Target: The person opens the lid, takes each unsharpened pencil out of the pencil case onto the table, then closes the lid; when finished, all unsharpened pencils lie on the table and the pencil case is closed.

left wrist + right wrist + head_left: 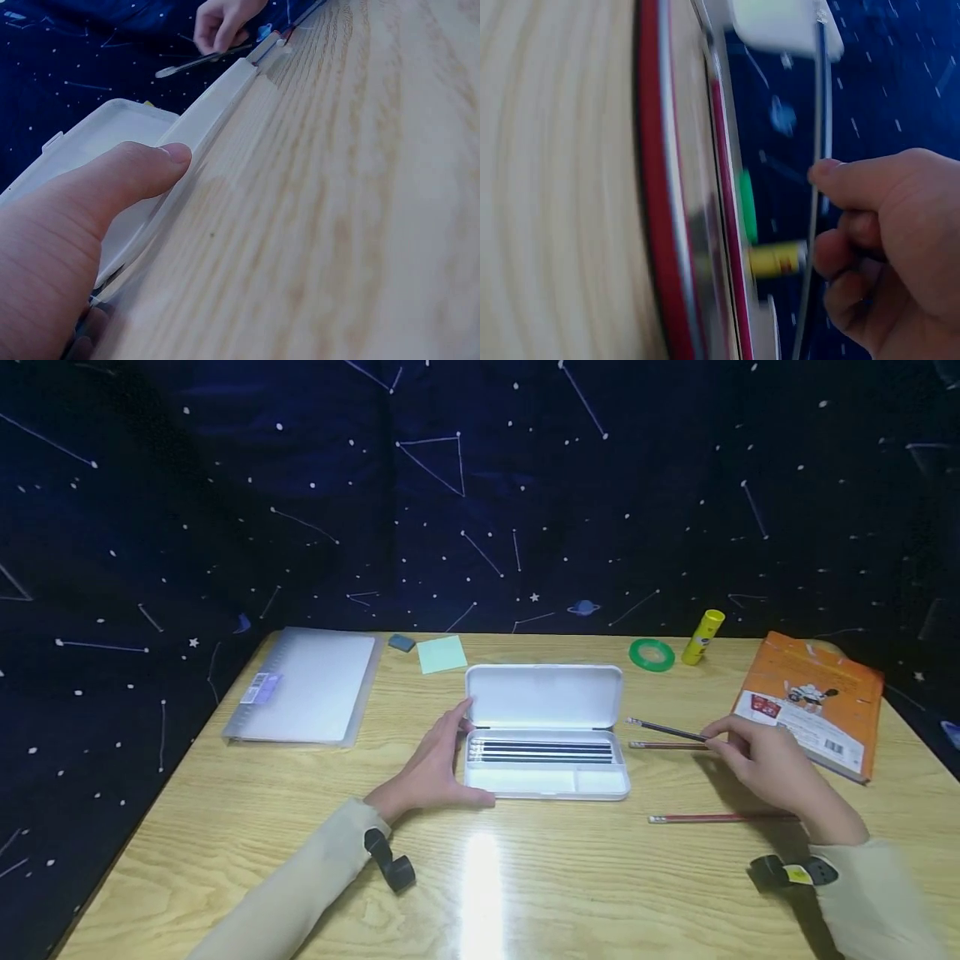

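A white pencil case [547, 783] lies with its lid raised, several dark pencils [543, 752] side by side in its rear compartment. My left hand [431, 768] spans the case's left end and holds it, the thumb along the front edge and the fingers toward the hinge. To the right of the case my right hand [772, 768] pinches a dark pencil [663, 729] between thumb and fingers, raised off the table. Below it lies a reddish-brown pencil [663, 746]. Nearer the front a red pencil [712, 818] lies partly behind the right wrist.
An orange book [832, 685] lies at the right, near a yellow glue stick [703, 637] and a green tape roll [651, 655]. Toward the back left are a clear-covered notebook [307, 685], a dark eraser [402, 642] and pale green sticky notes [442, 654].
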The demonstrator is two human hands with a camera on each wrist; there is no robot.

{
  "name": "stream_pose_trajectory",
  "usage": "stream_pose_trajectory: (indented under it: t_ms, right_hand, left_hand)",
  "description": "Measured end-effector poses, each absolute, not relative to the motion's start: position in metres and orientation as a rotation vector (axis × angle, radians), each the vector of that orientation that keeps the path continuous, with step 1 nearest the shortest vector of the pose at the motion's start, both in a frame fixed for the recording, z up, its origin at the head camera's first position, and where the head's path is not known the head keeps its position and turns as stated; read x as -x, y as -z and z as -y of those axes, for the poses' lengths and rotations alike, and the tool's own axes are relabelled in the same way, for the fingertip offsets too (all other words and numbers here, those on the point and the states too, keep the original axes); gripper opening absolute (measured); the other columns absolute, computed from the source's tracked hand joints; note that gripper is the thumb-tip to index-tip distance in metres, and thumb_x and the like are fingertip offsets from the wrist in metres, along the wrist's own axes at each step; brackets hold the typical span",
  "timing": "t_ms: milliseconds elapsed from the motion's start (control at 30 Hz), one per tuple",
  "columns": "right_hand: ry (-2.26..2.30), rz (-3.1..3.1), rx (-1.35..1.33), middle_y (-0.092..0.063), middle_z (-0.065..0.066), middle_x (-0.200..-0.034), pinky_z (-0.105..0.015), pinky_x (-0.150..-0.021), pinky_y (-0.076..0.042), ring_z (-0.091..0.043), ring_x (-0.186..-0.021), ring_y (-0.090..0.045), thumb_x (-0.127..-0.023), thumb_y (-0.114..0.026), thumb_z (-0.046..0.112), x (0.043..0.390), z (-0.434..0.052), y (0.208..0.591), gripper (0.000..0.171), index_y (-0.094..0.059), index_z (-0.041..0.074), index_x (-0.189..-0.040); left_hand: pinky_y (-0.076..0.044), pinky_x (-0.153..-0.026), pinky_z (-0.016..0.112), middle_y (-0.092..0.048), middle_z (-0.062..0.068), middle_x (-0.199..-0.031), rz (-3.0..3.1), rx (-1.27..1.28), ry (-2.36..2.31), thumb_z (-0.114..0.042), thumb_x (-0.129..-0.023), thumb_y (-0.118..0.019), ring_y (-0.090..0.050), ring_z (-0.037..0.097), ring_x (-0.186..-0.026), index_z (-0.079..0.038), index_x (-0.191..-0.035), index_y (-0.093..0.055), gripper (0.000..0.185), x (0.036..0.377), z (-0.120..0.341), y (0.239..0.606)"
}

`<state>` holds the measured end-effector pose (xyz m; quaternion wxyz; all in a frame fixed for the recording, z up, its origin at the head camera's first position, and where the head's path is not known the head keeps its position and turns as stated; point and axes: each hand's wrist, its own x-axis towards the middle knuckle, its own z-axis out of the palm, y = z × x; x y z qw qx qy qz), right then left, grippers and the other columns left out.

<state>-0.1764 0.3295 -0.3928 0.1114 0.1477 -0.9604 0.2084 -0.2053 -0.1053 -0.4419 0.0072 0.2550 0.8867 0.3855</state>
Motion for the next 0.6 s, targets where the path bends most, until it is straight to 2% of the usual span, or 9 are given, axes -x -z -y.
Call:
stream_pose_trajectory:
  t_ms: [233, 600]
  right_hand:
    - [-0.484, 2.915, -0.381, -0.040, 0.005, -0.059, -0.023, -0.047, -0.026, -0.003, -0.053, -0.031, -0.084, -0.071, 0.005, 0.165, -0.366, 0.398, 0.010, -0.070, 0.005, -0.094]
    - [-0.474, 2.894, -0.458, -0.043, 0.007, -0.060, -0.023, -0.048, -0.027, -0.001, -0.054, -0.032, -0.081, -0.073, 0.005, 0.171, -0.361, 0.405, 0.009, -0.070, 0.007, -0.089]
  left_hand:
    - [-0.042, -0.096, 0.037, -0.044, -0.001, -0.125, -2.749, -0.773, -1.235, -0.051, -0.051, -0.090, -0.046, 0.016, -0.107, -0.022, -0.155, -0.008, 0.136, 0.206, 0.108, 0.443]
    - [-0.041, -0.100, 0.037, -0.043, -0.002, -0.124, -2.757, -0.770, -1.229, -0.053, -0.050, -0.090, -0.045, 0.016, -0.111, -0.022, -0.155, -0.009, 0.136, 0.204, 0.105, 0.444]
